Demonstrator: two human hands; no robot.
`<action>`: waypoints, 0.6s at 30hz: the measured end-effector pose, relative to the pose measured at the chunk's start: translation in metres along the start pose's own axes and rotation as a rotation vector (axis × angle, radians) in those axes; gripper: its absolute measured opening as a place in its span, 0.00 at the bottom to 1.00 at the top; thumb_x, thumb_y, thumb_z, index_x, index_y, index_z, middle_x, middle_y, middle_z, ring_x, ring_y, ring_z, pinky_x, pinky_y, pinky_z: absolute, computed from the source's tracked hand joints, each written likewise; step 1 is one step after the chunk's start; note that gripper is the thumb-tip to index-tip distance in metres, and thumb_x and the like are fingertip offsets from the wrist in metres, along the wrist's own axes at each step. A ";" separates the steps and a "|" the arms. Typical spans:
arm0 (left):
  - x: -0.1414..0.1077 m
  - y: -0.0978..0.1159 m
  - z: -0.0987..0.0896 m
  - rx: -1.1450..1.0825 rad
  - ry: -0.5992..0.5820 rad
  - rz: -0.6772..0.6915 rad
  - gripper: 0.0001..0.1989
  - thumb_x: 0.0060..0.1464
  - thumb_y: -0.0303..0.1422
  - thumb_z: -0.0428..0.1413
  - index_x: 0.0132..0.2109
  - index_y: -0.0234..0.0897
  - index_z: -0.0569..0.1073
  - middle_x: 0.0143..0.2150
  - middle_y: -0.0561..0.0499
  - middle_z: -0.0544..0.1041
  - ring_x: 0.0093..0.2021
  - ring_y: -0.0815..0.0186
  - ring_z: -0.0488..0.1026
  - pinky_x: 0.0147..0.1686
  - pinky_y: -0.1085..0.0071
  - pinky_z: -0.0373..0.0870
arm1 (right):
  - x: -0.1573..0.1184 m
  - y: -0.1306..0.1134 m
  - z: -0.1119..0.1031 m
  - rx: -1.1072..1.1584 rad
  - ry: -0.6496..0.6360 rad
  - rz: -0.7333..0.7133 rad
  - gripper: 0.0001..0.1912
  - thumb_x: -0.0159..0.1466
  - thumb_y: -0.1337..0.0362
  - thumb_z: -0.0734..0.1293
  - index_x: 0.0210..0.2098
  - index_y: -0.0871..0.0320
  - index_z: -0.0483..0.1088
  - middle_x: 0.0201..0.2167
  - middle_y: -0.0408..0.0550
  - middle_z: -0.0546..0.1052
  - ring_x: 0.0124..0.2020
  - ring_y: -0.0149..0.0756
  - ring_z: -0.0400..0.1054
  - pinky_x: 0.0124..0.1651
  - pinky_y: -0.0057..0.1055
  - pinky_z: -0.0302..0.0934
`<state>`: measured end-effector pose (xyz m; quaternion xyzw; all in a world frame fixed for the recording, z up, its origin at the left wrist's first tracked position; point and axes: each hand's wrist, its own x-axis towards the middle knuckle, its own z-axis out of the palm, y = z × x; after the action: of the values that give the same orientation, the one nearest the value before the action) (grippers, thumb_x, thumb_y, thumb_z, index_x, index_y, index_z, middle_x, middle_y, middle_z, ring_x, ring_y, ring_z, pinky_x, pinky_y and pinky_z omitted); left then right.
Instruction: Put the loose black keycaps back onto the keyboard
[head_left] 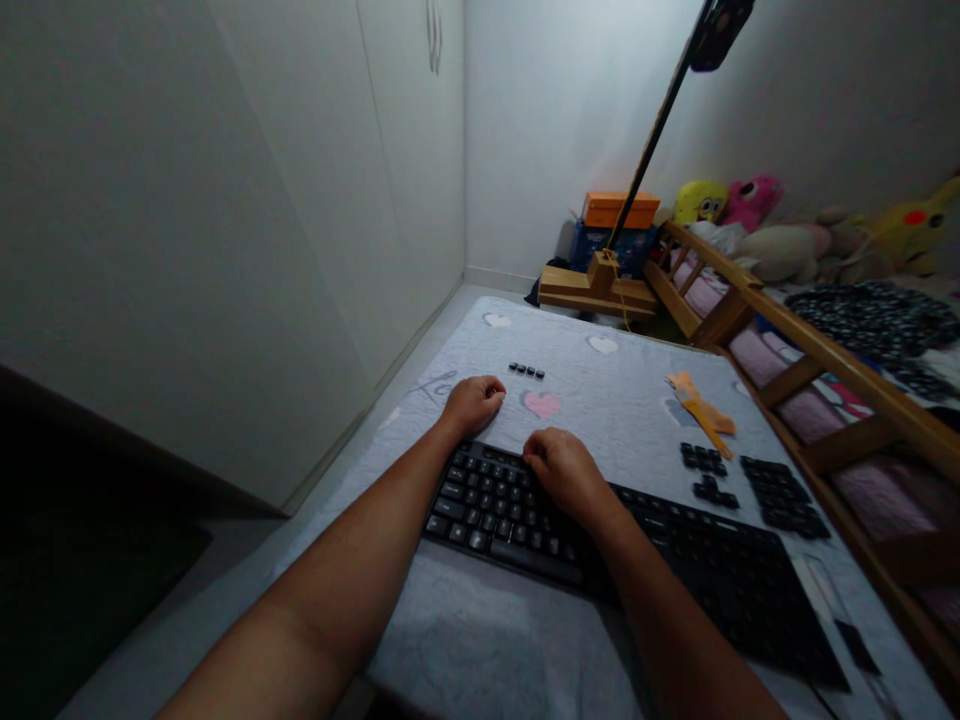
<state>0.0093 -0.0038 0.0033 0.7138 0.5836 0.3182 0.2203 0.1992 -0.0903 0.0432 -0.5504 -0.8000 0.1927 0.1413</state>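
A black keyboard (510, 510) lies across the light patterned cloth (450, 620); keycaps show on its left part, while its right part looks flatter and darker. My left hand (475, 404) rests just beyond its top left corner with fingers curled together; what they hold, if anything, is hidden. Over the keyboard's upper edge, my right hand (564, 470) has its thumb and fingers pinched together, the tips too small to read. Ahead of the hands, several loose black keycaps (526, 370) sit in a short row.
More loose keycaps (784, 497) are grouped at the right. Near them lie an orange cloth (716, 418) and a yellow-handled brush (709, 427). A tool (855, 645) lies beside the keyboard's right end. A wooden bed rail (847, 370) borders the right, a white cabinet (300, 200) the left.
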 end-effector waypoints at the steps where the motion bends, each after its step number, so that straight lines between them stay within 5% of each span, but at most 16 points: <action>1: 0.000 0.000 0.000 0.000 0.000 0.001 0.10 0.54 0.32 0.54 0.38 0.36 0.80 0.31 0.50 0.80 0.32 0.65 0.74 0.34 0.71 0.67 | 0.000 0.001 -0.001 0.019 -0.009 0.007 0.05 0.61 0.71 0.65 0.31 0.57 0.73 0.32 0.47 0.76 0.36 0.36 0.67 0.40 0.31 0.55; 18: -0.001 0.001 -0.001 -0.010 0.002 0.006 0.10 0.53 0.31 0.55 0.37 0.36 0.80 0.31 0.50 0.80 0.32 0.65 0.74 0.34 0.72 0.67 | -0.004 -0.003 0.001 0.153 -0.003 0.026 0.06 0.63 0.72 0.64 0.30 0.59 0.70 0.32 0.47 0.75 0.37 0.35 0.66 0.42 0.30 0.56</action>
<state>0.0095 -0.0047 0.0046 0.7142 0.5801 0.3225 0.2220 0.1976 -0.0953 0.0435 -0.5478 -0.7760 0.2560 0.1793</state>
